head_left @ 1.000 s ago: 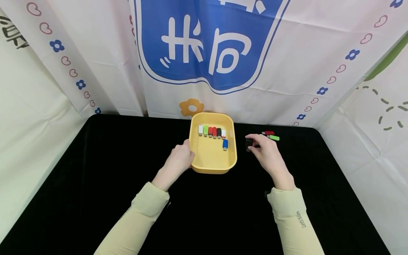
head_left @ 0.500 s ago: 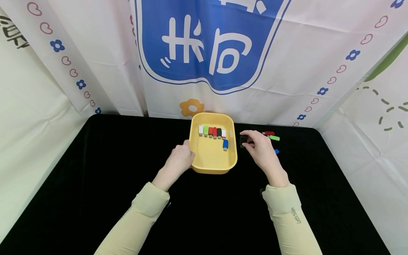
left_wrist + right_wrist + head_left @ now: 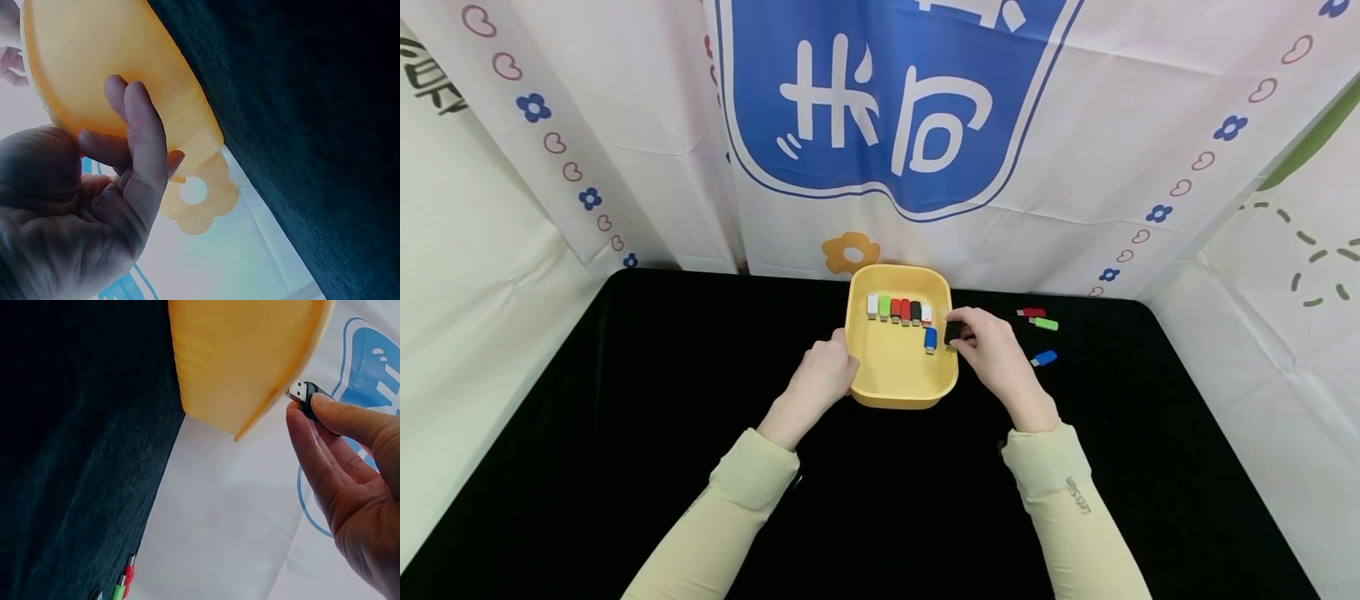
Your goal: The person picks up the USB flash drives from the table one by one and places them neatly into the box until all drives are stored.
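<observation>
With thumb and fingers, my right hand [image 3: 994, 348] pinches a black USB stick [image 3: 952, 332] at the right rim of a yellow plastic bin [image 3: 901, 398]. In the right wrist view, the metal plug [image 3: 298, 392] of this stick points out past the fingertips, close to the bin's rim. My left hand [image 3: 822, 371] holds the bin's left side, fingers curled against the outer wall in the left wrist view. Inside the bin lies a row of several USB sticks, among them a white one [image 3: 872, 306] and a green one [image 3: 884, 307]. A blue USB stick [image 3: 930, 339] lies below the row's right end.
Right of the bin, a red USB stick [image 3: 1033, 312], a green USB stick [image 3: 1045, 324] and a blue USB stick [image 3: 1045, 357] lie on the black cloth-covered table [image 3: 865, 517]. A printed white curtain [image 3: 1045, 225] hangs behind the table's back edge.
My right hand has carried the black USB stick leftward from the table to the bin's right rim, uncovering the blue stick on the table. The left hand and bin have stayed put.
</observation>
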`<state>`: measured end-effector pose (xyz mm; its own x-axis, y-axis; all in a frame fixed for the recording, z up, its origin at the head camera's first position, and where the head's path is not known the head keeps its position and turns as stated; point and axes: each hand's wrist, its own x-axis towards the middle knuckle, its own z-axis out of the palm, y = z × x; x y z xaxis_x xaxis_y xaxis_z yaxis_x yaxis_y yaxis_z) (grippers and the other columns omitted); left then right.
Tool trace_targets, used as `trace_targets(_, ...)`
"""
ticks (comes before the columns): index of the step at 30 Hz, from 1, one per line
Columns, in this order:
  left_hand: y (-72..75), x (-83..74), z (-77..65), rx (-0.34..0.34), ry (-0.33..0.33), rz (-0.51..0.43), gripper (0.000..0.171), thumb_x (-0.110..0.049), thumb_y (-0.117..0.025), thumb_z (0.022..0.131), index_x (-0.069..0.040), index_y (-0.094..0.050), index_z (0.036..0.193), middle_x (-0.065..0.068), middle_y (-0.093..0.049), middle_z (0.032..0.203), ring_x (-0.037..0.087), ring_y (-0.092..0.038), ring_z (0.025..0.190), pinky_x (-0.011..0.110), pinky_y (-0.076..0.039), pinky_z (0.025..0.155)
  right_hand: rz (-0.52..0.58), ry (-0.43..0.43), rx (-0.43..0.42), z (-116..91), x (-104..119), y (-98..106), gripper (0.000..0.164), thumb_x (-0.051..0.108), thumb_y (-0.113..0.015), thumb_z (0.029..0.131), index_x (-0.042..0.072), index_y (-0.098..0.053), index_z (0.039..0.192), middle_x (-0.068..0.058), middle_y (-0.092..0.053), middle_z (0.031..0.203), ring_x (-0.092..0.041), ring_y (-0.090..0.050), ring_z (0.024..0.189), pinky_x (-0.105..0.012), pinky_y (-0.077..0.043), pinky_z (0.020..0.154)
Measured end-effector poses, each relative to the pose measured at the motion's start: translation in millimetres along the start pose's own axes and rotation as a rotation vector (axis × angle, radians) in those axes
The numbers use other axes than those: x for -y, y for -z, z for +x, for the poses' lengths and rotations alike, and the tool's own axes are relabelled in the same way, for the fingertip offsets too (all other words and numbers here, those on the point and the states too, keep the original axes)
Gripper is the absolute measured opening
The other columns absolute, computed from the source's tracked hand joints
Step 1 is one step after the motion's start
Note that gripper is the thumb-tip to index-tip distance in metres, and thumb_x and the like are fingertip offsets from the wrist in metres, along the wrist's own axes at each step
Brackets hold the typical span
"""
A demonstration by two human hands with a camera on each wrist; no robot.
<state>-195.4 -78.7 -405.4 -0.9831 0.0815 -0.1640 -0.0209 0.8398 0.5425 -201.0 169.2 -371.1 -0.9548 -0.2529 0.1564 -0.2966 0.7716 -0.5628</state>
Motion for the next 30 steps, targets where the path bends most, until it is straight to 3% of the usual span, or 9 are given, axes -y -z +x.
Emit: trace_targets(30, 1.1, -0.6, -1.3, -0.006, -0.014, 0.004, 0.025, -0.012, -0.049, 0.099, 0.002, -0.051, 0.119, 0.011, -0.061, 0.073, 0.019, -0.059, 0.051, 0.025, -0.044, 0.044, -0.015, 0.058, 0.053, 19, 2, -21, 0.033, -0.001, -0.074, 0.086, 0.004, -0.067, 0.117, -0.012, -0.068, 0.117, -0.025, -0.070, 0.093, -0.039, -0.060, 0.082)
